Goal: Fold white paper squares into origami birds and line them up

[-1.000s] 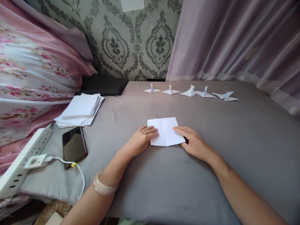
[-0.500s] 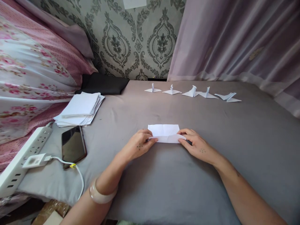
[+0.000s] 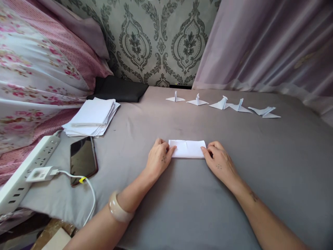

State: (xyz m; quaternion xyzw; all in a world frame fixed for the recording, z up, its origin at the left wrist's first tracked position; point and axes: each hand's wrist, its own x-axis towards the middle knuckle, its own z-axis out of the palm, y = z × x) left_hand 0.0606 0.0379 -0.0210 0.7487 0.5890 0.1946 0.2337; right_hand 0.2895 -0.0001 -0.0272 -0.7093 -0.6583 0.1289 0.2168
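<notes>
A white sheet of paper (image 3: 187,149), doubled over into a narrow rectangle, lies on the grey cloth in front of me. My left hand (image 3: 160,154) pinches its left end, the thumb on top and the other fingers curled behind. At the right end, my right hand (image 3: 218,156) grips the paper the same way, thumb over the near corner. A faint crease shows near the middle of the upper layer. The undersides of both hands' fingers are partly hidden.
Several folded paper cranes (image 3: 197,100) stand in a row at the back. Leftward are a stack of white paper (image 3: 91,116), a black flat case (image 3: 119,89), a phone (image 3: 83,158) and a power strip (image 3: 28,170) with a plugged-in charger and white cable (image 3: 91,194).
The paper lay opened out flat, then its near edge was lifted and brought over to the far edge. Both hands went from resting flat to pinching its ends. The view shifted slightly.
</notes>
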